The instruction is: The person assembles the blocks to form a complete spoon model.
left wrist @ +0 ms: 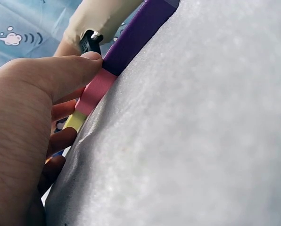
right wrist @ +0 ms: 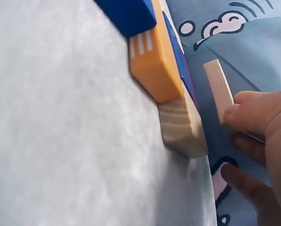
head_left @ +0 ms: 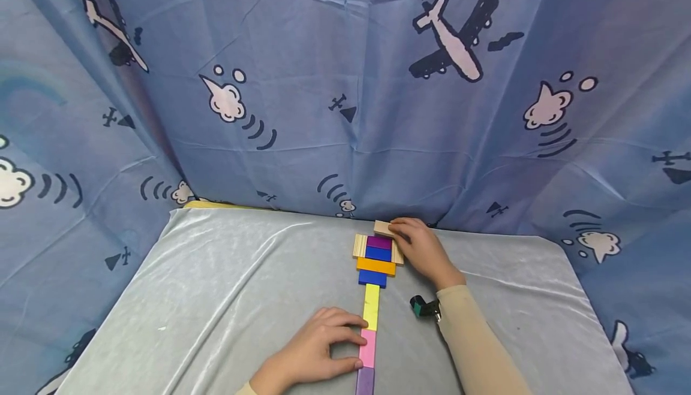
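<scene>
Wooden blocks lie in a line on the table. My right hand [head_left: 423,251] pinches a plain wooden block [right wrist: 219,89] at the far end, beyond a purple block [head_left: 379,243] and a blue block [head_left: 378,254]. Plain wooden blocks [head_left: 360,246] flank those two on either side. Nearer lie an orange block [head_left: 376,267], another blue block [head_left: 372,278], a yellow block [head_left: 371,306], a pink block [head_left: 367,348] and a violet block [head_left: 364,380]. The left hand [head_left: 322,347] rests beside the line, its extended fingers touching the yellow and pink blocks and its thumb near the pink-violet joint.
A grey velvety cloth [head_left: 259,275] covers the table. Behind it hangs a blue curtain [head_left: 302,113] printed with planes and clouds, close to the table's far edge. A small black camera [head_left: 423,307] is strapped at the right wrist.
</scene>
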Motion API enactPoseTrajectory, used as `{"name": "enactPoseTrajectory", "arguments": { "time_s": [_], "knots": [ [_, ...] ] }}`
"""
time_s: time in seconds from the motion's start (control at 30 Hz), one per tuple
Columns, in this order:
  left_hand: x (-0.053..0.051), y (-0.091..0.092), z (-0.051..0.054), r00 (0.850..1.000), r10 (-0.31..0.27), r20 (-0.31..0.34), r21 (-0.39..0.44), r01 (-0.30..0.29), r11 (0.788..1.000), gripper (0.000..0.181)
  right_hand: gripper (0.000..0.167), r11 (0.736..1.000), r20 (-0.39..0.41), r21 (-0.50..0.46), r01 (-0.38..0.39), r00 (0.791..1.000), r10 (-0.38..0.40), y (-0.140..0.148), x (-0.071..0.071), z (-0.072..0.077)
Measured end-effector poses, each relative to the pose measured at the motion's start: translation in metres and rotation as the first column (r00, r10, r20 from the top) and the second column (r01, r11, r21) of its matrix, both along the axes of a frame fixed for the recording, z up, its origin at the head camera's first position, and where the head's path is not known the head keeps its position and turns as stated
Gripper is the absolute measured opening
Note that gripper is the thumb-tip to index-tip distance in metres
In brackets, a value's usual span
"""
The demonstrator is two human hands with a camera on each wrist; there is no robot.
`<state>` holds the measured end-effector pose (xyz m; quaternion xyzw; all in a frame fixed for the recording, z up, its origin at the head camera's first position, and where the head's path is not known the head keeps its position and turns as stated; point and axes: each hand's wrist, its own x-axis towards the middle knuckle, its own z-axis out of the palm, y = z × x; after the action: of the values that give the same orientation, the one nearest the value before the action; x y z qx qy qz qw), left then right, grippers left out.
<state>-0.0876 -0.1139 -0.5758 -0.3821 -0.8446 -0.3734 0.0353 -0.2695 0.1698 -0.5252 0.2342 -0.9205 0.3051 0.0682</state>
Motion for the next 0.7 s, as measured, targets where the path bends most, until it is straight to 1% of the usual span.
{"name": "enactPoseTrajectory", "arguments": {
  "time_s": [0.2, 0.33, 0.47, 0.6, 0.7],
  "knots": [
    [-0.001, -0.001, 0.002, 1.0, -0.001, 0.014, -0.011, 0.001, 1.0, 0.024, 0.025, 1.0, 0.054, 0.009, 0.012, 0.998, -0.013, -0.008, -0.008, -0.005],
    [0.0, 0.0, 0.002, 0.999, -0.002, 0.041, -0.017, 0.002, 1.0, 0.025, 0.026, 1.0, 0.085, 0.016, 0.019, 0.996, -0.02, -0.011, -0.011, -0.009],
    [0.0, 0.001, 0.003, 0.998, 0.001, 0.06, -0.015, 0.0, 1.0, 0.024, 0.026, 1.0, 0.109, 0.014, 0.013, 0.994, -0.015, -0.013, -0.014, -0.009],
    [-0.001, 0.001, 0.003, 0.999, 0.003, 0.038, -0.019, -0.003, 1.0, 0.023, 0.028, 1.0, 0.135, 0.008, 0.016, 0.991, -0.017, -0.014, -0.015, -0.009],
    [-0.002, 0.0, 0.004, 0.999, 0.005, 0.047, -0.015, -0.005, 1.0, 0.023, 0.028, 1.0, 0.155, 0.001, 0.016, 0.988, -0.016, -0.015, -0.016, -0.009]
  ]
}}
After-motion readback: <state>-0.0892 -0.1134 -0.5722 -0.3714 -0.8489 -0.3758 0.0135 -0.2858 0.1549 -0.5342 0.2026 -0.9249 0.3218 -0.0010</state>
